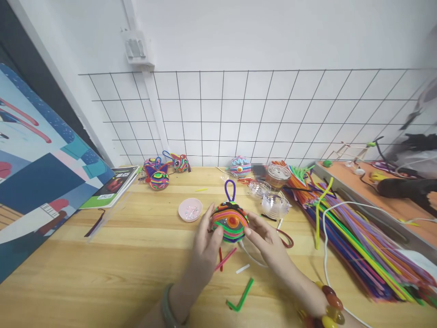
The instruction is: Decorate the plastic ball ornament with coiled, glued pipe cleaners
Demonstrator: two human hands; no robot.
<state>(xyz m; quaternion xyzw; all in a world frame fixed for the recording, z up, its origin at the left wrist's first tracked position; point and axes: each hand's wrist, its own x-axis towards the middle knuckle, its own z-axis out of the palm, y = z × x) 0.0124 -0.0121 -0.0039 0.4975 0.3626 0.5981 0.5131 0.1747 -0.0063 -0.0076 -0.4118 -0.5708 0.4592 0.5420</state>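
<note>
Between both hands is a round ball ornament (231, 233) wrapped in coloured pipe cleaners, with an orange eye-like disc facing me and a purple loop (230, 189) standing on top. My left hand (206, 237) grips its left side, thumb low on the front. From the right, my right hand (264, 234) closes on the other side, its thumb near the lower edge. Just below the ball, a red and a pink pipe cleaner piece (226, 258) lie crossed. Closer to me are a white piece (242, 269) and a bent green pipe cleaner (243, 298).
A pink dish (190, 210) of small beads sits left of the ball. Finished ornaments (159, 180) stand at the back left, another (240, 166) at the back centre. Clear plastic shells (275, 204) and a large pipe cleaner bundle (362, 246) lie right, beside a white cable (325, 246).
</note>
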